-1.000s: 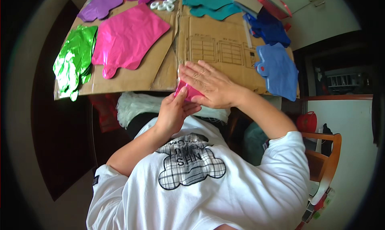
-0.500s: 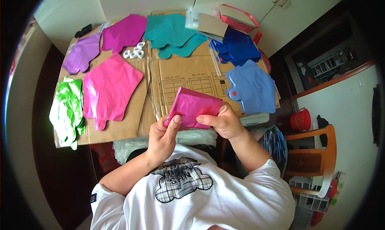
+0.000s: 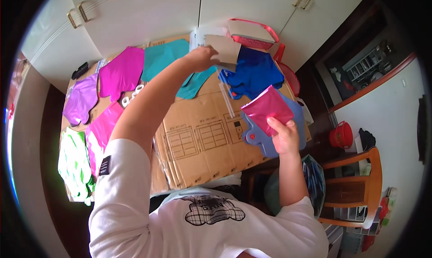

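My right hand (image 3: pixel 285 134) grips a folded magenta foil balloon (image 3: pixel 268 109), thumb on top, raised over the right side of the table. Under it lies a flat light-blue balloon (image 3: pixel 294 118). Stretched to the far side, my left hand (image 3: pixel 201 59) has its fingers slightly apart at the left edge of a beige card (image 3: pixel 222 49). The card leans by a white plastic pouch (image 3: pixel 196 38). Near my left forearm are flat teal balloons (image 3: pixel 162 56); dark-blue balloons (image 3: pixel 256 73) lie right of the card.
Cardboard (image 3: pixel 193 118) covers the table. Left of my arm are magenta (image 3: pixel 121 71), purple (image 3: pixel 81 98), pink (image 3: pixel 100 127) and shiny green (image 3: pixel 74 161) foil balloons, plus small white rolls (image 3: pixel 126 100). Clear straws (image 3: pixel 226 96) lie mid-table. A red-rimmed basket (image 3: pixel 254 33) stands behind; a wooden chair (image 3: pixel 348 186) is at right.
My left hand has let go of the folded magenta balloon and reached far forward to the card. My right hand has carried the balloon to the right. The view has shifted too.
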Motion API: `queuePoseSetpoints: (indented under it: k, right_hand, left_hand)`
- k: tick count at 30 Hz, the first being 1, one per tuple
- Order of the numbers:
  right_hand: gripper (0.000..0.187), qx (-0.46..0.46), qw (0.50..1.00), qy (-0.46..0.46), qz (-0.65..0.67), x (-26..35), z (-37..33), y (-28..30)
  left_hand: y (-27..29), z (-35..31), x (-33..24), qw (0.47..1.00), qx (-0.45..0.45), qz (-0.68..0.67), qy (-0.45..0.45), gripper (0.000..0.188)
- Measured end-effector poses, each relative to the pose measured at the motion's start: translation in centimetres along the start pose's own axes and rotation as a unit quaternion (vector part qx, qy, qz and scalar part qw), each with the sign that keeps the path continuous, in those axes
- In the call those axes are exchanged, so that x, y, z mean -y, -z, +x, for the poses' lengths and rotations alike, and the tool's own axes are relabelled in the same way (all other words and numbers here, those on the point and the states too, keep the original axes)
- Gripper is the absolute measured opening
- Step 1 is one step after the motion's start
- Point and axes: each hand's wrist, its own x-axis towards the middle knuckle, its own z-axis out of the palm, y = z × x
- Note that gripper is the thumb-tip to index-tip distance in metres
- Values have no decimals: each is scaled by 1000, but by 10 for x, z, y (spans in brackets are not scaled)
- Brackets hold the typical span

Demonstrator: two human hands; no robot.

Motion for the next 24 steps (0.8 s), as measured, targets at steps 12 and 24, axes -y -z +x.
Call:
queuePoseSetpoints:
  k: [12,24]
  right_hand:
    - [17,-10,1000,18,4,4,9,4]
    - [15,169,970,-169,-47,-18,-49,-60]
  left_hand:
    - [19,-10,-21,999,-23,16,45,7]
    - [88,-326,-212,993,-76,85,41,24]
